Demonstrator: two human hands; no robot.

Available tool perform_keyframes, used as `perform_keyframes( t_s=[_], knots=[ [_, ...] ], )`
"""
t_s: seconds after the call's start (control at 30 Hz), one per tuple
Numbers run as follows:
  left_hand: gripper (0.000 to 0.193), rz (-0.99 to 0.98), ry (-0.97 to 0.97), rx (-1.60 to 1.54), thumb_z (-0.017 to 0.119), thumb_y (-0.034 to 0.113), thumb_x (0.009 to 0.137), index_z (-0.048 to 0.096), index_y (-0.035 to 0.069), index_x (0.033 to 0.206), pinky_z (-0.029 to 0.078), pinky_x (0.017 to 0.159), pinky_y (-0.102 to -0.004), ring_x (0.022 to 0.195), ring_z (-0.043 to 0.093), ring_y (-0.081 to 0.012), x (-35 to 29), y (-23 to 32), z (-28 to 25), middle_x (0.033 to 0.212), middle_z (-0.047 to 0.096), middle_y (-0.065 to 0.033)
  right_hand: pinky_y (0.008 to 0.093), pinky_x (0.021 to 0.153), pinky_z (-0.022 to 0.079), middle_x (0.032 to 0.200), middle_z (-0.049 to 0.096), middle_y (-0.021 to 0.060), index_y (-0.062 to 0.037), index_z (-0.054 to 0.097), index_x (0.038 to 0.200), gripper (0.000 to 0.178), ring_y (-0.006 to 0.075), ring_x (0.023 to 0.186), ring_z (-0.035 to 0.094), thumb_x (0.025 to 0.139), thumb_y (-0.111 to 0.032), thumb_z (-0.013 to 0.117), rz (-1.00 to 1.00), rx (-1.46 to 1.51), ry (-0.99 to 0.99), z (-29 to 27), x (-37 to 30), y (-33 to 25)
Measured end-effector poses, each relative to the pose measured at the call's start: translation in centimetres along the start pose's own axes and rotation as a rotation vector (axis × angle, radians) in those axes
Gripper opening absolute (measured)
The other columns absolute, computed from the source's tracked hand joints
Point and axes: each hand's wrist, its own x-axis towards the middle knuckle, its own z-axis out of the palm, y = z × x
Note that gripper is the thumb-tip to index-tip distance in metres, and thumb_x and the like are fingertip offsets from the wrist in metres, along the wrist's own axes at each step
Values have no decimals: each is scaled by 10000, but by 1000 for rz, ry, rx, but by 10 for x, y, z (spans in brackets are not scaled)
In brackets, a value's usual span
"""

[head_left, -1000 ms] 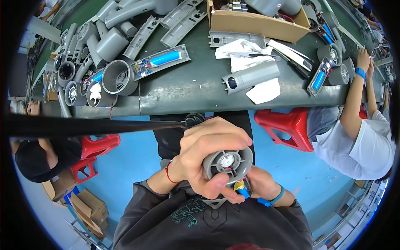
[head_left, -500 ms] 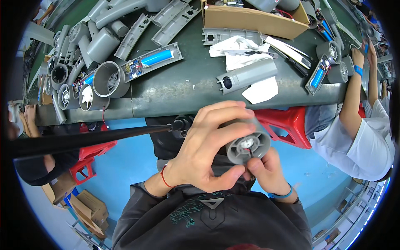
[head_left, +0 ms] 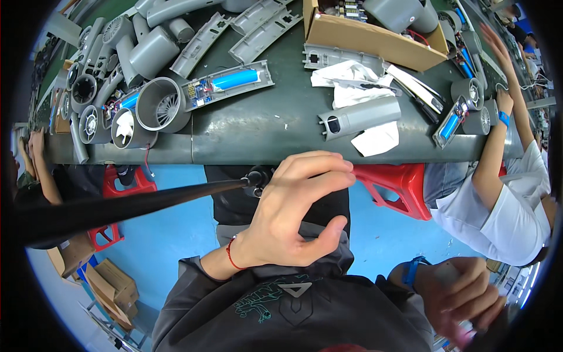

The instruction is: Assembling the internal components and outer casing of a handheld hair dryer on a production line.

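My left hand (head_left: pixel 287 217) hovers in front of my chest, just off the table's near edge. Its fingers are curved and apart from the thumb, with nothing between them. Far to the lower right, my right hand (head_left: pixel 466 296) is blurred, its fingers curled inward. Something dark or grey shows beside those fingers, but I cannot make out what it is. On the table ahead, a grey half-tube housing (head_left: pixel 360 117) lies over white paper (head_left: pixel 378 139). Left of it, an open grey shell (head_left: pixel 270 73) carries a blue battery cell (head_left: pixel 236 80) and a circuit board (head_left: pixel 198 94).
A cardboard box (head_left: pixel 375 38) of grey parts stands at the back. Grey cylinders (head_left: pixel 161 105) crowd the table's left side. A white-handled tool (head_left: pixel 413 88) lies by the paper. Red stools (head_left: pixel 404 188) stand below the table edge; a person in a white shirt (head_left: pixel 495 193) sits at right.
The grey round fan housing that both hands held is no longer between them. My right hand has swung away to the lower right, while the left has stayed nearly in place.
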Motion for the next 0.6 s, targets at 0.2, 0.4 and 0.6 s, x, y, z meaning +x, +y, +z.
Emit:
perform_keyframes(
  t_s=[0.2, 0.4, 0.6],
  knots=[
    [434, -9, -7, 19, 690, 30, 647, 600, -1, 1071, 457, 871, -427, 1005, 596, -348, -3, -1, 1, 1105, 606, -156, 252, 468, 476, 673, 556, 36, -61, 536, 974, 261, 185, 509, 568, 937, -319, 557, 784, -226, 289, 24, -5, 30],
    [395, -2, -40, 54, 675, 25, 681, 590, 1, 1066, 484, 804, -385, 1003, 600, -329, -1, -1, -2, 1104, 603, -157, 239, 487, 452, 809, 608, 29, -20, 582, 986, 345, 126, 523, 581, 972, -347, 471, 134, -453, 22, 21, -5, 6],
    [374, 32, -79, 130, 671, 28, 700, 582, 2, 1062, 500, 758, -348, 1009, 596, -312, -1, -3, 0, 1109, 600, -159, 252, 547, 414, 693, 509, -19, -110, 560, 916, 348, 82, 511, 487, 694, -219, 805, -182, -227, 67, 29, 14, 21]
  ],
)
